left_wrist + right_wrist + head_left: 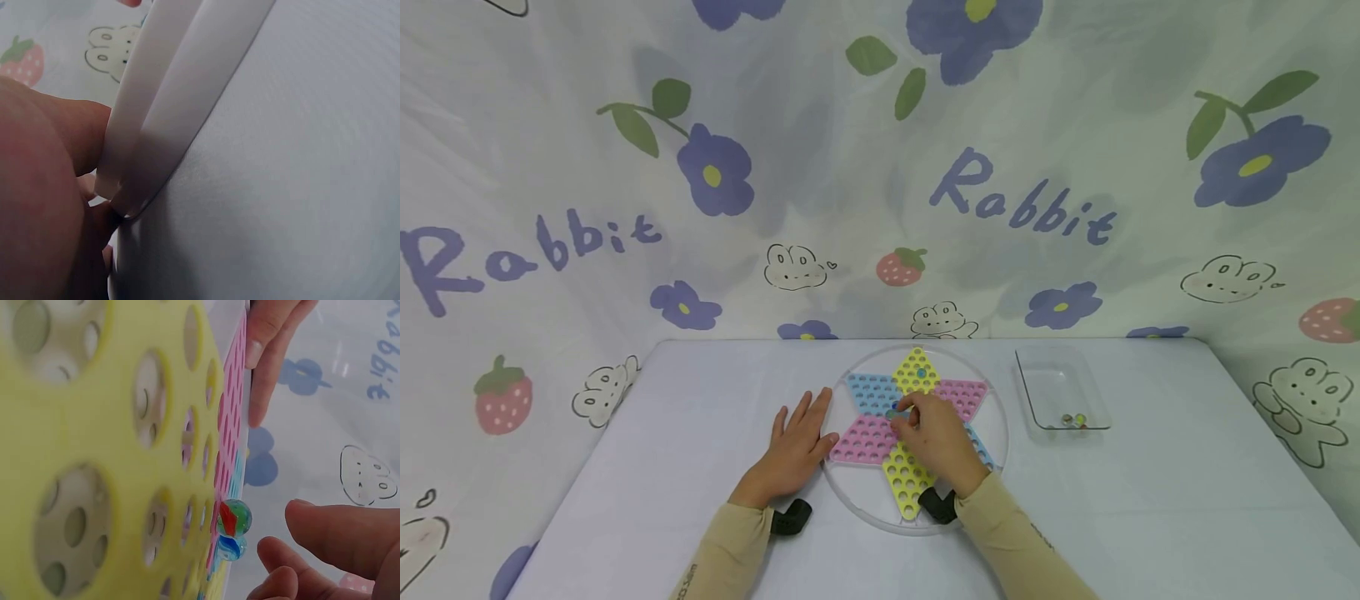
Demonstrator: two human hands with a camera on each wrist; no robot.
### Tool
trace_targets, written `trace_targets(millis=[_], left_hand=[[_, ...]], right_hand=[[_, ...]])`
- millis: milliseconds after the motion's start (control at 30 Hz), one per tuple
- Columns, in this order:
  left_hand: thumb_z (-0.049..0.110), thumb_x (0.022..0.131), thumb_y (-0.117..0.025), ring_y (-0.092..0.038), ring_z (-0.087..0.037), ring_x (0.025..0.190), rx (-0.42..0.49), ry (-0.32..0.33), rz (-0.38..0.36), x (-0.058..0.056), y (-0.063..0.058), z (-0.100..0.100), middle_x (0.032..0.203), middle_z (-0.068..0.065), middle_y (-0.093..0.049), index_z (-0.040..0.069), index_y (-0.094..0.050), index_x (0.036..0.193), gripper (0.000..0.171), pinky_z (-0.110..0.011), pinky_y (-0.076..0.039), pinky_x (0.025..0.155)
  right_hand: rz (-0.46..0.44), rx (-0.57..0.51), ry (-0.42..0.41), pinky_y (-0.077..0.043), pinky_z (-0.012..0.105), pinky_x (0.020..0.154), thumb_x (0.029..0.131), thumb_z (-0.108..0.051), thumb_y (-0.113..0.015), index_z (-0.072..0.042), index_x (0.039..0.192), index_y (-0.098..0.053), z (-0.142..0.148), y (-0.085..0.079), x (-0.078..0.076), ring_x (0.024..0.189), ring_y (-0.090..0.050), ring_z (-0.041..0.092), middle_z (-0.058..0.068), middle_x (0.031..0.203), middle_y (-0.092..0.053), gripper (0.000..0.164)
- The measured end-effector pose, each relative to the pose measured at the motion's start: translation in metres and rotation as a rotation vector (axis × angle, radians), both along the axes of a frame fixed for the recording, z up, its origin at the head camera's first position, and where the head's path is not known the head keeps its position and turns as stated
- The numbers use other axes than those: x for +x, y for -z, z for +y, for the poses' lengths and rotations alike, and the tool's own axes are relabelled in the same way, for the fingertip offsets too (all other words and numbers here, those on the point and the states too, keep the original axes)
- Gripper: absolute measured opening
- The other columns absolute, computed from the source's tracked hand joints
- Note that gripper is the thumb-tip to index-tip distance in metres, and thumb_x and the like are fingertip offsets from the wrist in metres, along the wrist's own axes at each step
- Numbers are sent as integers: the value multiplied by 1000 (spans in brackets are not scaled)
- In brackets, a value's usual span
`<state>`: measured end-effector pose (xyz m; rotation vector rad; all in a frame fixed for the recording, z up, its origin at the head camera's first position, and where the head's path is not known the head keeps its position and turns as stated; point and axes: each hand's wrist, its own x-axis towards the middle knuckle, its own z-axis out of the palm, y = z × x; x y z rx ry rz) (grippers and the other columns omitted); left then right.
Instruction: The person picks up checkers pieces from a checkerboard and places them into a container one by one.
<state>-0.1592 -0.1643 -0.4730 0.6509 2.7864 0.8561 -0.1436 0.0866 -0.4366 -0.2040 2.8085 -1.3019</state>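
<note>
A round Chinese checkers board (pixel 862 439) with yellow, pink and blue star points lies on the table. Near its centre sit a green and red glass marble (pixel 235 518) and, beside it, a blue swirled marble (pixel 232 548). Another marble (pixel 921 373) rests in the far yellow point. My right hand (pixel 942 437) hovers over the middle, thumb and index finger apart and just off the marbles in the right wrist view, holding nothing. Fingers spread, my left hand (pixel 797 446) lies at the board's left edge, its thumb touching the rim (pixel 144 119).
A clear plastic box (pixel 1054 383) stands right of the board, with a few marbles (pixel 1080 420) in its near end. White cloth (pixel 1180 467) covers the table. A printed curtain (pixel 842 167) hangs behind the table's back edge.
</note>
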Motion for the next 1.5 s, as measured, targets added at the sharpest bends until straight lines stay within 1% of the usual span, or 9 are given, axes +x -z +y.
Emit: trace_targets(millis=[133,333,533,767,1000,1300,1500], left_hand=[[25,107,-48,-6,-42,152,0,2,6,0,-1,0,166,-19,-17,-3,-14,159,68,-63,7,115],[26,107,-49,-7,-43,152,-1,-1,18,0,-1,-1,165,-20,-18,-4,-16,159,68,-63,6,115],[26,107,-48,-6,-42,152,-1,0,3,0,0,0,166,-19,-17,-2,-14,159,69,-62,7,115],[26,107,-49,-7,-42,152,-6,-5,8,1,-1,1,165,-19,-18,-3,-15,159,69,-62,6,115],[26,107,-48,-7,-42,152,-11,0,4,0,-1,1,165,-19,-18,-3,-14,159,69,-63,6,115],[27,107,-47,-7,-42,152,-12,-1,9,0,0,-1,166,-19,-17,-2,-14,159,69,-63,7,115],[27,107,-47,-6,-42,153,-11,-1,9,0,1,-1,166,-18,-17,-2,-14,160,69,-62,6,116]], right_hand=[[-44,-5,-21,-43,27,53,96,-20,-69,-3,110,-69,0,1,-1,61,-49,14,0,77,-57,22],[-84,-4,-53,-47,28,57,96,-21,-69,-4,111,-69,1,3,-3,63,-54,13,-1,80,-62,22],[-132,24,-50,-49,29,61,96,-23,-70,-6,108,-68,0,3,-5,67,-57,13,1,85,-65,21],[-115,92,-34,-44,28,53,93,-20,-73,-6,96,-66,-4,1,-6,59,-51,13,1,75,-60,16],[-90,155,-31,-46,27,57,92,-21,-74,-5,94,-65,-8,0,-8,63,-52,13,5,86,-65,18],[-116,139,-33,-45,27,53,93,-20,-72,-6,93,-65,-8,-1,-8,60,-52,13,2,82,-62,15],[-123,109,-42,-46,28,55,94,-19,-71,-6,96,-66,-5,-1,-6,62,-53,13,1,81,-62,15]])
